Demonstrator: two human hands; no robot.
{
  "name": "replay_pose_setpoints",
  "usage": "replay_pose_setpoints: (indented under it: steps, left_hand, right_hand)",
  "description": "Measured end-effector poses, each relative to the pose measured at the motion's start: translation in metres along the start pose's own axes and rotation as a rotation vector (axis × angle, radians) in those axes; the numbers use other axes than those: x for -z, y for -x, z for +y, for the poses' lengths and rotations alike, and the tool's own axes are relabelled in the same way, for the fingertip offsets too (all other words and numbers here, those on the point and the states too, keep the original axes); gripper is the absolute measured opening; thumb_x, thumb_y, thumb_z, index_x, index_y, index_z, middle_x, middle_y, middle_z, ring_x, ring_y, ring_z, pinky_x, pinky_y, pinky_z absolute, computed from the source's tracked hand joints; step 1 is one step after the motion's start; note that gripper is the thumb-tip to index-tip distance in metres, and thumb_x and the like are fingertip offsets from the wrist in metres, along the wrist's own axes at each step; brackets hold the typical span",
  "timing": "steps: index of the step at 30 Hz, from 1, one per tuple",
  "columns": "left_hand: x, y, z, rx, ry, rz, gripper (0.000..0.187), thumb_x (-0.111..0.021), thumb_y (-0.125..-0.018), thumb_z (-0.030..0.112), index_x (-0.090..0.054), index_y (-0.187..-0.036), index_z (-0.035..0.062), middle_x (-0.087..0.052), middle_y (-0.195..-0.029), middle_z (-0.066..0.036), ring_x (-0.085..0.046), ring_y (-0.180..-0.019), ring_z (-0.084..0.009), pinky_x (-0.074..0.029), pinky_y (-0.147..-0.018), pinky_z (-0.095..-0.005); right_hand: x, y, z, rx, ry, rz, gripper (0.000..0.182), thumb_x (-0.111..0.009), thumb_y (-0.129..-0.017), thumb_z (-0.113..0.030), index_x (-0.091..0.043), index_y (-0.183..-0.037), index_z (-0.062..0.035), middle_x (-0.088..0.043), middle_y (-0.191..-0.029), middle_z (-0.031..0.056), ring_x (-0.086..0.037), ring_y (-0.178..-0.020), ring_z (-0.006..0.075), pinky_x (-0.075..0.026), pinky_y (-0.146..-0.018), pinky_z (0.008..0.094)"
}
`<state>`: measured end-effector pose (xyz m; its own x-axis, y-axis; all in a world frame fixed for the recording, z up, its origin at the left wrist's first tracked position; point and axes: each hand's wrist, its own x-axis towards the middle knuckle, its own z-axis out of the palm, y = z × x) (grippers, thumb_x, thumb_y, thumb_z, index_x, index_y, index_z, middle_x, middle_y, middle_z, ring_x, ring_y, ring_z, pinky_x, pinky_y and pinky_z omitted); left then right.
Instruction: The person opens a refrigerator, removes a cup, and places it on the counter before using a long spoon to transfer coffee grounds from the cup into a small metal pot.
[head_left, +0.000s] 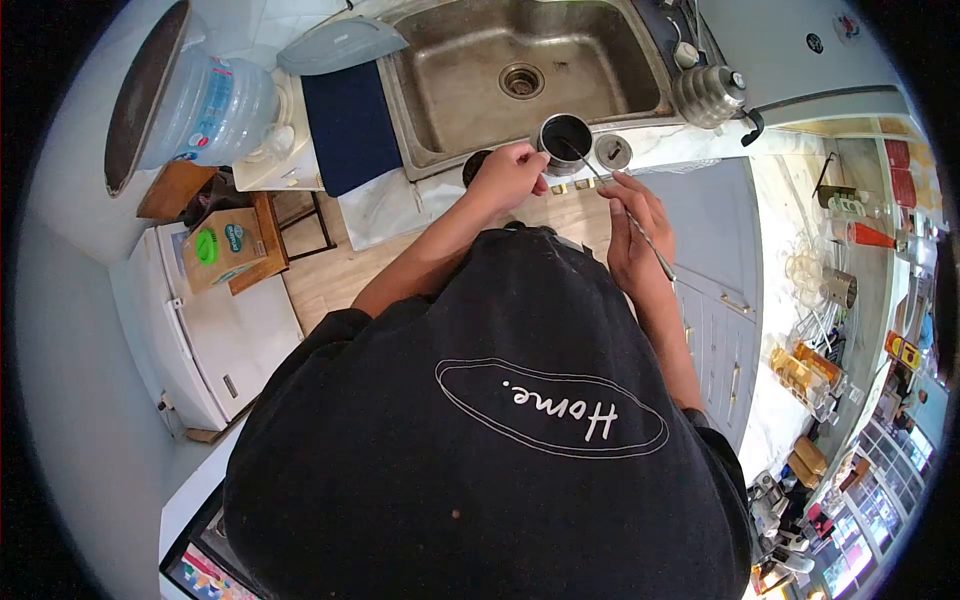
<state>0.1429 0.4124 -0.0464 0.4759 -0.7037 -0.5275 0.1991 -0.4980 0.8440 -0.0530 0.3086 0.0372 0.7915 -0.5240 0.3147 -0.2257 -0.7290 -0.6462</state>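
Observation:
A metal cup [566, 137] holding dark liquid stands on the counter strip in front of the sink. My left hand [508, 176] has its fingers curled closed against the near left side of the cup, at its rim. Between the fingers of my right hand [640, 230] is a long thin twisted bar spoon [650, 246]; its far end dips into the cup. Right of the cup sits a small round silver-grey lid or tin [613, 152]. A dark round object [474, 167] is partly hidden behind my left hand.
Beyond the cup is a steel sink [440, 140]. A steel kettle [710, 97] stands to its right, a dark blue mat [350, 130] to its left. Further left are a large water bottle [215, 110] and a cardboard box [222, 248]. Bottles and glassware line the right counter [775, 230].

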Motion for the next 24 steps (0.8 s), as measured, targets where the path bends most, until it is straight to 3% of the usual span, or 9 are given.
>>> replay_pose_setpoints:
  steps: [9, 13, 24]
  left_hand:
    - [0.0002, 0.0008, -0.0006, -0.005, -0.008, -0.007, 0.030, -0.060, -0.103, 0.032, -0.067, -0.099, 0.0027, -0.074, -0.084, -0.008, -0.071, -0.076, -0.0155, -0.050, -0.067, -0.0316]
    - [-0.0010, 0.0001, -0.0002, -0.008, 0.010, 0.003, 0.032, -0.060, -0.103, 0.027, -0.067, -0.097, -0.0036, -0.074, -0.082, -0.014, -0.073, -0.074, -0.0191, -0.058, -0.072, -0.0329]
    - [-0.0037, 0.0026, 0.0040, -0.017, 0.024, 0.024, 0.031, -0.061, -0.103, 0.026, -0.067, -0.094, -0.0038, -0.073, -0.080, -0.013, -0.072, -0.071, -0.0189, -0.058, -0.069, -0.0330]
  right_hand:
    - [-0.0020, 0.0040, 0.0046, 0.015, -0.021, 0.018, 0.012, -0.063, -0.098, -0.005, -0.069, -0.109, -0.0031, -0.071, -0.120, 0.0201, -0.068, -0.107, 0.0393, -0.052, -0.093, 0.0454]
    - [-0.0017, 0.0048, 0.0019, -0.002, -0.022, 0.021, 0.012, -0.063, -0.098, -0.005, -0.069, -0.109, -0.0028, -0.071, -0.120, 0.0207, -0.068, -0.110, 0.0397, -0.052, -0.094, 0.0462]
    - [0.0013, 0.0041, -0.0013, -0.006, -0.017, 0.012, 0.014, -0.064, -0.097, -0.004, -0.069, -0.111, -0.0040, -0.071, -0.120, 0.0203, -0.068, -0.109, 0.0398, -0.052, -0.094, 0.0455]
